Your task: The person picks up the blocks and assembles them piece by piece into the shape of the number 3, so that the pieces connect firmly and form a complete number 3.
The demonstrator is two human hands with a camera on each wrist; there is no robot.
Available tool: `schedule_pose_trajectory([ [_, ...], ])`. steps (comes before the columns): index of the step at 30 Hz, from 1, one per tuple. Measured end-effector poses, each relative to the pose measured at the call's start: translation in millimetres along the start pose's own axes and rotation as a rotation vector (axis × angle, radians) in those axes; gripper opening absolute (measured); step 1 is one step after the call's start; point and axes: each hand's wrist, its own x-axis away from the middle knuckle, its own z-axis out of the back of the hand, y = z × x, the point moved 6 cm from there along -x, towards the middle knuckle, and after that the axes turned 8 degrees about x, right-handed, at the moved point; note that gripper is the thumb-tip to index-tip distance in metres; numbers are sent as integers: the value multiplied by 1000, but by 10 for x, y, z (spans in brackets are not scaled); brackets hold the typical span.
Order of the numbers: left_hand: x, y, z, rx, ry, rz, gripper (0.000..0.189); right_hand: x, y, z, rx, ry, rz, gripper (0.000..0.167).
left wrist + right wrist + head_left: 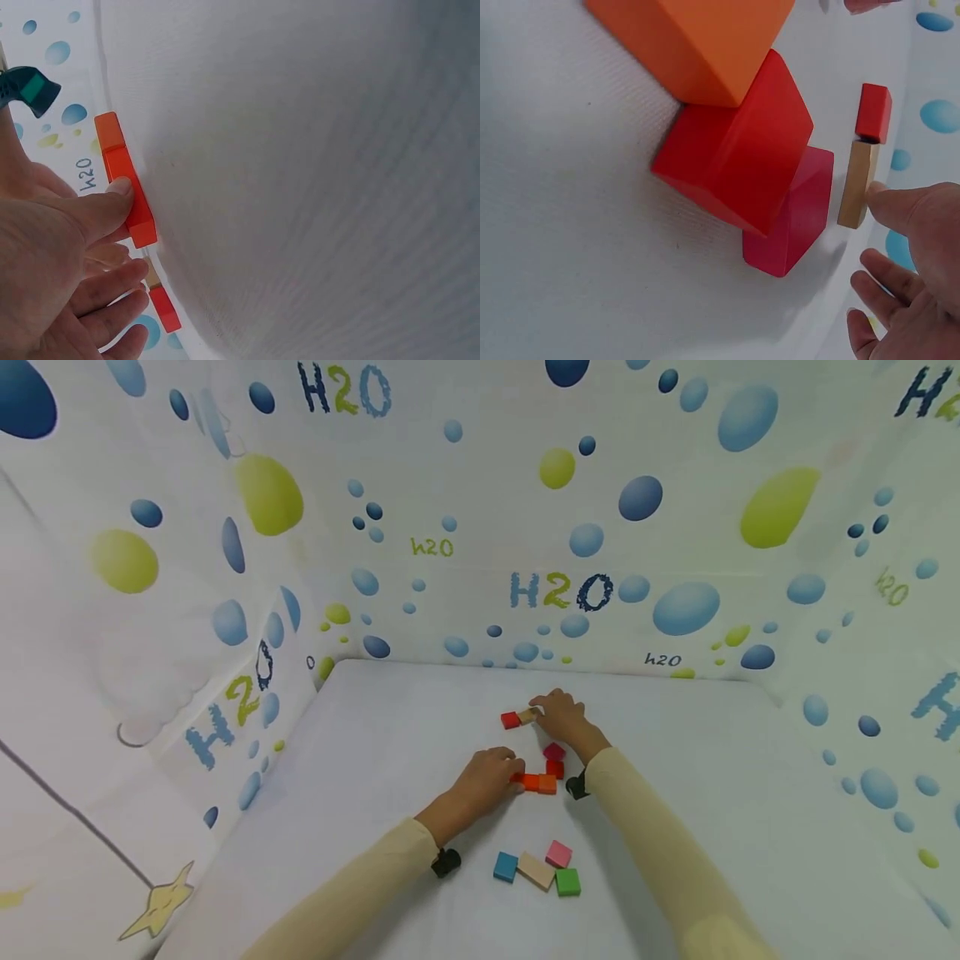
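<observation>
Orange block [142, 214] clamped between left fingers [109, 210] (right fingers [896, 210] at wooden block [857, 184], grip unclear)

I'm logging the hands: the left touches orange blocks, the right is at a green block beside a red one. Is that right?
Not quite: the right hand is at a wooden block, not green, as the right wrist view shows. The rest stands.

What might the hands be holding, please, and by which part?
The left hand pinches the orange-red block by its long sides. The right hand touches the far wooden block along its side; gripping cannot be confirmed.
</observation>
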Motion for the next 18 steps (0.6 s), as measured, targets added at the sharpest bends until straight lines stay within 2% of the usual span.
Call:
schedule_pose_trajectory([
  [13, -27, 0, -55, -21, -2, 6, 29, 9, -7, 20, -12, -6, -8, 26],
  [18, -8, -17, -58, -23, 5, 11, 30, 33, 14, 10, -68, -57, -30, 24],
])
